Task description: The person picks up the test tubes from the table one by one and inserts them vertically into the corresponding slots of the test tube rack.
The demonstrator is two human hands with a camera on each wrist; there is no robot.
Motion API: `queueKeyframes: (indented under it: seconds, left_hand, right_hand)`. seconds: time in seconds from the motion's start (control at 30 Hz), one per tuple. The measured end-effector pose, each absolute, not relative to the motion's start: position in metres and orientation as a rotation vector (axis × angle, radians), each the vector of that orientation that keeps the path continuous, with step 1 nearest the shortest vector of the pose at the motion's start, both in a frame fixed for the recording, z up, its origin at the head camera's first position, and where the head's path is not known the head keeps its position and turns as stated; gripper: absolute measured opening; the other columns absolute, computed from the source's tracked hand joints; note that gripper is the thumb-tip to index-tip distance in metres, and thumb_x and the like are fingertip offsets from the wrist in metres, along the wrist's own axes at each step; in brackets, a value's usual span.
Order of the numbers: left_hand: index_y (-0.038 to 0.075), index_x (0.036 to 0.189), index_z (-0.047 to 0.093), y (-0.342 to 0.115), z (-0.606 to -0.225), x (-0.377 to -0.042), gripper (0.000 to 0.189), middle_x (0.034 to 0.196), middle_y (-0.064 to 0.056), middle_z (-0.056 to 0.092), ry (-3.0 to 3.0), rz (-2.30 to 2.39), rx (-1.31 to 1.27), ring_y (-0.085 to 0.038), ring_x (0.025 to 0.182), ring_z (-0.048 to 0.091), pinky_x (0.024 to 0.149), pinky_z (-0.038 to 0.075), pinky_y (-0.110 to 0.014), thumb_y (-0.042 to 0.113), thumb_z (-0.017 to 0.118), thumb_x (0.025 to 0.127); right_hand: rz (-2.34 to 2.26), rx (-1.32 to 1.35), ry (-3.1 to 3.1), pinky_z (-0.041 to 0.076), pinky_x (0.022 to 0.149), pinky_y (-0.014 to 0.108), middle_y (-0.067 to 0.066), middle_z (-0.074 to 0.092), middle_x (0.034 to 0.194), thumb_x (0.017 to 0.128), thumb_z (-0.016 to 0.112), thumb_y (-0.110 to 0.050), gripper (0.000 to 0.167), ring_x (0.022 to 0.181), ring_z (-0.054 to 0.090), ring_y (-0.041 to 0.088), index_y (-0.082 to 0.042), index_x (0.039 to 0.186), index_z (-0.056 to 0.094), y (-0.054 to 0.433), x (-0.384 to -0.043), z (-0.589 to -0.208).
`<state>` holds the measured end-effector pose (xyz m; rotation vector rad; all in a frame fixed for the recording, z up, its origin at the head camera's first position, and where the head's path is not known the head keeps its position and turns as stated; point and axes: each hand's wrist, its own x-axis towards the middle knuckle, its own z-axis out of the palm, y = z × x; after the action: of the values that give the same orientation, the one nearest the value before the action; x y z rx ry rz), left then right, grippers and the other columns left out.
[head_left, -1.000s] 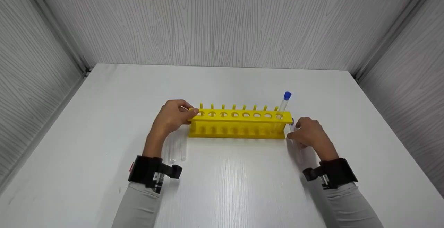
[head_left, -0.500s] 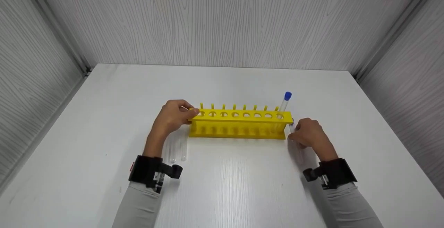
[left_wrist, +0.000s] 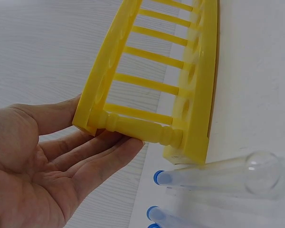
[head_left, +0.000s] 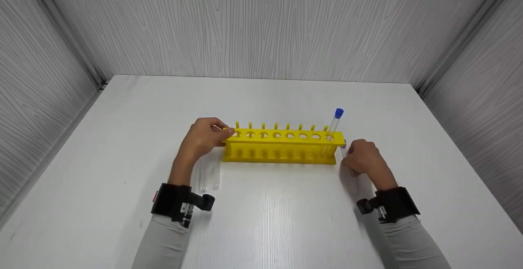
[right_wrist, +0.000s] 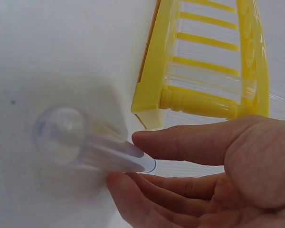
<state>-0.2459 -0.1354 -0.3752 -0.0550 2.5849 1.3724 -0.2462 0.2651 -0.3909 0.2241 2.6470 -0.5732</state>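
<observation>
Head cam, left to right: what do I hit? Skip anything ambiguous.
Left wall panel → left hand → yellow rack → blue-capped tube standing at the rack's right end → right hand → right wall panel.

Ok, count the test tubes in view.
5 visible: one test tube in the yellow test-tube rack, one in the right hand, three near the left hand; more may be hidden.

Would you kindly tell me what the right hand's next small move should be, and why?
I'd suggest gently raising the loose tube that the right hand seems to pinch, since the left hand grips the end of the yellow rack and the hole beside the racked tube looks free.
</observation>
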Motion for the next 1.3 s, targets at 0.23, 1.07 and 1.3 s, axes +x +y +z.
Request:
queueKeyframes:
  seconds: [0.23, 1.07, 1.3]
  left_hand:
    - [0.007, 0.123, 0.067, -0.1352, -0.3745, -0.2459, 0.034, 0.125, -0.016, 0.07, 2.584, 1.365, -0.066, -0.029, 0.105, 0.074, 0.103, 0.051, -0.046, 0.032, 0.066, 0.099]
    - [0.006, 0.123, 0.067, -0.1362, -0.3754, -0.2454, 0.034, 0.125, -0.016, 0.071, 2.58, 1.38, -0.035, -0.03, 0.105, 0.074, 0.104, 0.05, -0.048, 0.031, 0.067, 0.099]
    - [0.005, 0.122, 0.067, -0.1369, -0.375, -0.2447, 0.034, 0.126, -0.017, 0.07, 2.576, 1.399, -0.021, -0.03, 0.104, 0.074, 0.103, 0.052, -0.047, 0.03, 0.067, 0.099]
  right_hand:
    - [-0.573, 0.22, 2.653, 0.054, 0.063, 0.029, 0.025, 0.063, 0.11, 0.09, 0.062, -0.012, 0.052, 0.083, 0.062, 0.027, 0.014, 0.133, 0.051, 0.2651, -0.2465, -0.3918]
    - [-0.604, 0.191, 2.687, 0.056, 0.06, 0.028, 0.025, 0.064, 0.105, 0.09, 0.061, -0.013, 0.044, 0.073, 0.066, 0.021, 0.013, 0.125, 0.056, 0.2683, -0.2449, -0.3924]
    - [-0.646, 0.216, 2.671, 0.057, 0.063, 0.027, 0.026, 0.064, 0.111, 0.091, 0.063, -0.014, 0.052, 0.075, 0.066, 0.021, 0.014, 0.133, 0.052, 0.2673, -0.2451, -0.3867]
